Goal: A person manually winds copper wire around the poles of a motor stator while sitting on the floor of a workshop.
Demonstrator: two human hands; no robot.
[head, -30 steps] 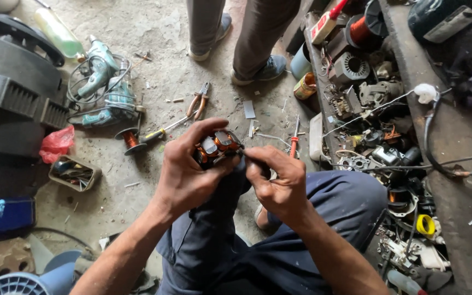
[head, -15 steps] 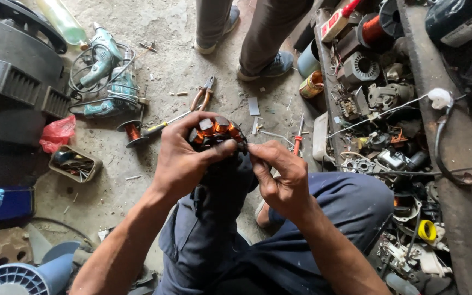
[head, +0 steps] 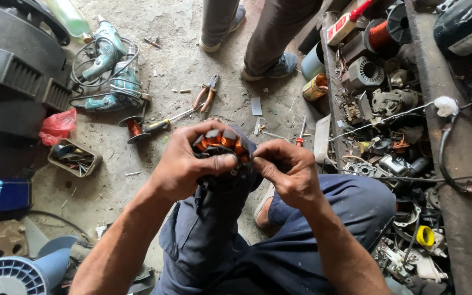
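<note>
Gripping the copper-wound stator in my left hand, my right hand pinched its winding; next called for steady fingertips.

Copper-orange windings on dark stator at centre; teal drill upper left; red bag at left; navy trousers below.

Glossy copper wire coils on a dark metal stator, matt blue cloth trousers, rough dusty concrete floor, shiny red plastic bag, teal plastic drill, ribbed white plastic spool, dull greasy metal parts
</note>
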